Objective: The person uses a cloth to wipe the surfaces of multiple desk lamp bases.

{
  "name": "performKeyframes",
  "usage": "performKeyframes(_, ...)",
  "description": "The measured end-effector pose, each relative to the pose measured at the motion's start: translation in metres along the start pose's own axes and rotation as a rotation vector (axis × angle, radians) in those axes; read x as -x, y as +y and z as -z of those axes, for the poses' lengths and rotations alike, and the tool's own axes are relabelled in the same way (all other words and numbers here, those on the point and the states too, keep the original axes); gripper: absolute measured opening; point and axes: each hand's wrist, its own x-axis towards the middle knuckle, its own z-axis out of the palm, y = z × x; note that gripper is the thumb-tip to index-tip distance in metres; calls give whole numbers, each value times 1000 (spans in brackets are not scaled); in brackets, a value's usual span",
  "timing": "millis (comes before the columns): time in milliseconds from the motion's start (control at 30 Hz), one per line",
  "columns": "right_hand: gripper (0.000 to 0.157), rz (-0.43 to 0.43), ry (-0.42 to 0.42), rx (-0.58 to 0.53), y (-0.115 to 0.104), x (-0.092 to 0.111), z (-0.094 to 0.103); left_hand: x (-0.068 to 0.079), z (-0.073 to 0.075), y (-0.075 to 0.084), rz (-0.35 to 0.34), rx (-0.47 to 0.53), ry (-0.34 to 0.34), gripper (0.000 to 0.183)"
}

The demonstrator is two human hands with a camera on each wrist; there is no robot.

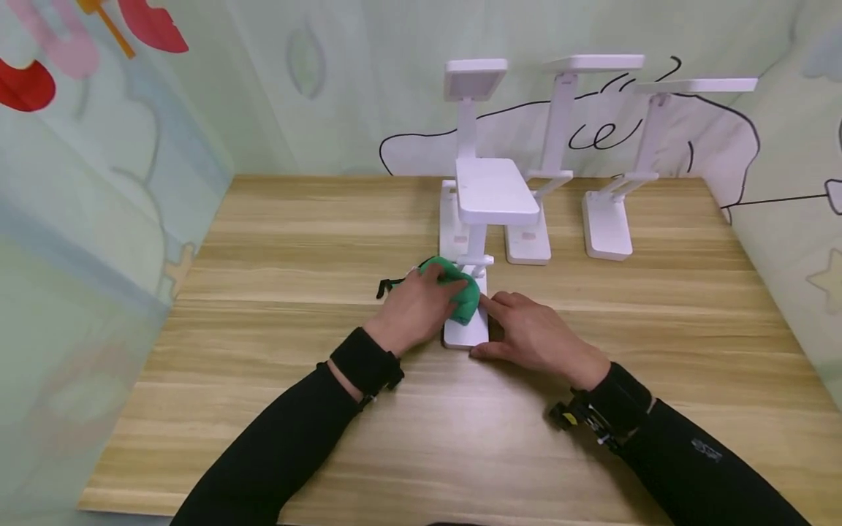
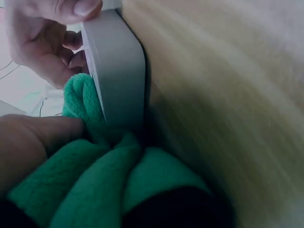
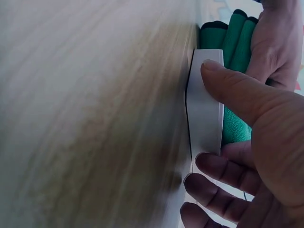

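On the wooden table, a white foldable phone stand [image 1: 496, 191] stands upright, its flat base toward the person. My left hand [image 1: 417, 307] holds a bunched green cloth [image 1: 466, 301] with black edging, laid against the top and left side of the base. In the left wrist view, folds of the cloth [image 2: 90, 180] press along the base [image 2: 121, 71]. From the right, my right hand [image 1: 536, 332] grips the base, its thumb [image 3: 228, 85] on the near end and its fingers along the right side.
Behind stand three more white phone stands: one [image 1: 475, 79] directly behind, one [image 1: 528, 245] to its right and another [image 1: 607, 226] farther right. A patterned curtain [image 1: 342, 88] hangs around the table [image 1: 316, 241]. A black strap [image 1: 388, 286] pokes out left of the cloth.
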Motion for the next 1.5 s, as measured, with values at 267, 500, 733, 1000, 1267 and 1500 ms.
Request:
performKeyframes(267,89,3,29,51,2,4,-2,-3,-2,-1,56,129,-9,22)
performKeyframes(500,89,12,35,47,0,3,-4,5,2,-9,202,213,-61,17)
performKeyframes(733,89,2,11,32,0,0,-7,-4,0,-22,354,266,1,17)
performKeyframes(1000,91,-3,14,-4,3,1,-9,-8,0,-20,413,537,-151,20)
performKeyframes(1267,89,-4,6,-23,5,3,-9,4,7,-10,313,551,-290,32)
performKeyframes(1500,87,4,12,-24,8,4,-8,19,8,4,205,503,-304,33)
